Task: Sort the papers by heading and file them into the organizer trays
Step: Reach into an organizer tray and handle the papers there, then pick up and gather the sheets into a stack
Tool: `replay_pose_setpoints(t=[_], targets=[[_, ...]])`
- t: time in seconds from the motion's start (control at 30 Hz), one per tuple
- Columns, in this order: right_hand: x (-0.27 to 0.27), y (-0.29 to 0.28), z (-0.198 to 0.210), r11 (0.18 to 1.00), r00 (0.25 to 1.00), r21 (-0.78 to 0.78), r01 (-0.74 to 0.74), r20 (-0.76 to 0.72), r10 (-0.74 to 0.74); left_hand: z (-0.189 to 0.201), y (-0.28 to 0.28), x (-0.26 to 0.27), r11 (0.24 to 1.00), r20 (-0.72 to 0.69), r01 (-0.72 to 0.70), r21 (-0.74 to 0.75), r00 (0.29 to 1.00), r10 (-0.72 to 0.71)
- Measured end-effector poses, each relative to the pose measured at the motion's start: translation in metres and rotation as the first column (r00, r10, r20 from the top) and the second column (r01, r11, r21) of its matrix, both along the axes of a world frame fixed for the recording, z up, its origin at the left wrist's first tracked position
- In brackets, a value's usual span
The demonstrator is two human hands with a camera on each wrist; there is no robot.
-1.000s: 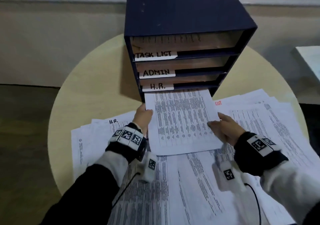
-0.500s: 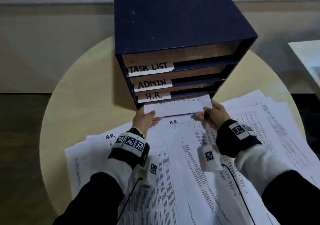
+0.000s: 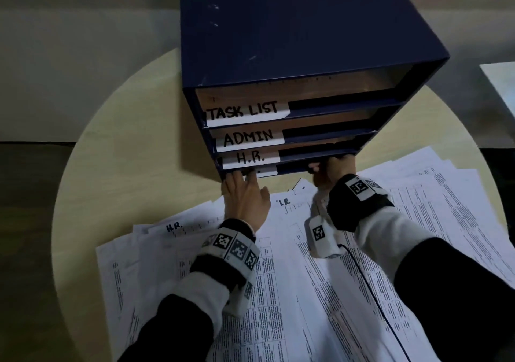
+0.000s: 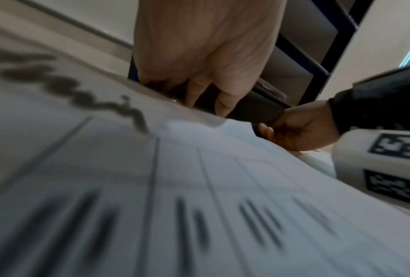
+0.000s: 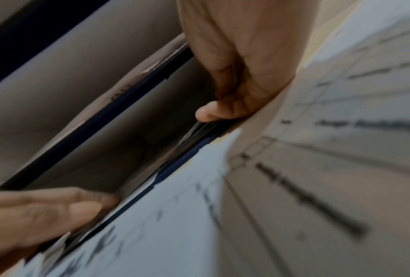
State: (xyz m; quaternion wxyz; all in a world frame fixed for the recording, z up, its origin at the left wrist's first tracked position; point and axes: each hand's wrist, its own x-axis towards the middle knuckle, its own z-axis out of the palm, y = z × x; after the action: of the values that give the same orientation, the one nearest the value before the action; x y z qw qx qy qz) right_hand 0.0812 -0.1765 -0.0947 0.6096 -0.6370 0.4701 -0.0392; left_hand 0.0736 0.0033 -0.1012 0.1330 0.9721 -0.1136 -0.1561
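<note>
- Table (image 3: 133,144): round, pale wood; carries the organizer and the papers.
- Loose papers (image 3: 292,292): printed sheets fanned across the table from 7 to 4 o'clock, overlapping; two show an "H.R." heading near their top edges.
- Left hand (image 3: 245,197): at 6 o'clock of the organizer's front, palm down on the papers, fingers straight and together, tips at the mouth of the bottom tray.
- Organizer (image 3: 292,35): dark blue, four stacked trays, at 12 o'clock on the table. Labels from the top down read "TASK LIST", "ADMIN", "H.R."; the lowest label is hidden from reading.
- Filed sheets (image 5: 199,131): a thin stack of paper edges lies inside the bottom tray, under the right fingertips.
- Right hand (image 3: 331,170): at the right part of the bottom tray's opening, fingers curled into the slot. The wrist view is blurred; it appears to press on the stack's edge rather than pinch it.
</note>
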Motion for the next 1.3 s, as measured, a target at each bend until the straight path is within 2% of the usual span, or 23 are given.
replay_pose_setpoints(t=[0.13,0.27,0.37,0.43,0.5,0.6,0.7,0.83,0.93,1.03,1.1,1.17,1.3], targets=[[0.005,-0.008,-0.019,0.991,0.993,-0.101,-0.083,-0.086,0.075,0.000,-0.010,0.016,0.996,-0.124,0.070,0.058,0.990,-0.063],[0.007,-0.015,-0.020,0.965,0.972,-0.152,-0.216,-0.132,0.196,0.002,-0.013,0.025,0.987,-0.237,0.100,0.126,0.969,-0.068],[-0.001,-0.018,-0.017,0.958,0.960,-0.091,-0.271,-0.106,0.261,0.010,-0.011,0.024,0.985,-0.291,0.120,0.127,0.954,-0.079],[-0.014,-0.018,-0.008,0.956,0.957,-0.053,-0.289,-0.050,0.287,0.020,-0.008,0.018,0.991,-0.281,0.121,0.064,0.955,-0.099],[-0.022,-0.016,0.004,0.965,0.964,0.004,-0.262,0.058,0.261,0.027,-0.001,0.012,0.993,-0.255,0.089,-0.072,0.961,-0.105],[-0.039,-0.014,0.021,0.954,0.941,0.003,-0.301,0.164,0.296,0.038,0.021,-0.005,0.969,-0.213,0.033,-0.247,0.973,-0.087],[-0.064,-0.002,0.035,0.940,0.921,0.005,-0.342,0.202,0.334,0.045,0.050,-0.022,0.981,-0.233,0.046,-0.187,0.968,-0.089],[-0.108,0.026,0.038,0.869,0.858,-0.046,-0.492,0.140,0.494,0.045,0.083,-0.048,0.985,-0.312,0.074,0.154,0.950,-0.023],[-0.137,0.052,0.031,0.804,0.802,-0.078,-0.589,0.062,0.594,0.034,0.098,-0.065,0.962,-0.321,0.073,0.264,0.947,0.017],[-0.158,0.070,0.018,0.676,0.705,-0.212,-0.706,-0.123,0.698,0.027,0.106,-0.077,0.963,-0.249,0.019,0.268,0.967,0.050],[-0.170,0.080,0.013,0.610,0.670,-0.286,-0.739,-0.221,0.708,0.025,0.106,-0.084,0.968,-0.151,-0.039,0.248,0.985,0.079],[-0.179,0.088,0.010,0.606,0.683,-0.324,-0.727,-0.243,0.689,0.025,0.105,-0.091,0.975,-0.054,-0.083,0.207,0.994,0.096],[-0.188,0.093,0.009,0.668,0.719,-0.268,-0.694,-0.208,0.663,0.026,0.103,-0.102,0.991,-0.060,-0.120,0.053,0.991,0.123]])
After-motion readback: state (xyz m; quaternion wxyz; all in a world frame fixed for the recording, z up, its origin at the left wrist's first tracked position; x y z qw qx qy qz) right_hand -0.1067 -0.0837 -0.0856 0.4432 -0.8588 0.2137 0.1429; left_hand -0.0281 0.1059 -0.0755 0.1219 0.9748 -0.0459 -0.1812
